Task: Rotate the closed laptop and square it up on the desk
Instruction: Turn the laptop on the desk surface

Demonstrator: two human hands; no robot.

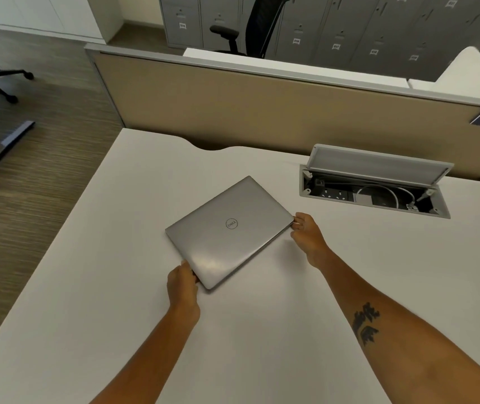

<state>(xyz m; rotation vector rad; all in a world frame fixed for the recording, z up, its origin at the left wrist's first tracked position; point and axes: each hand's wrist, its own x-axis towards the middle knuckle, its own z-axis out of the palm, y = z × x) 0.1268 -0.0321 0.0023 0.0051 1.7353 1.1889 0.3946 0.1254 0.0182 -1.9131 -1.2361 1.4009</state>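
A closed silver laptop [228, 231] with a round logo lies on the white desk [262, 330], turned at an angle to the desk's edges. My left hand [182, 290] grips its near-left edge, close to the front corner. My right hand [308, 237] holds the right corner, fingers pinched on the edge. Both forearms reach in from the bottom of the view.
An open cable well [372, 193] with sockets and a white cable sits in the desk to the right of the laptop, its lid tipped up. A tan partition [262, 106] runs along the desk's far edge. The desk's left edge drops to the floor.
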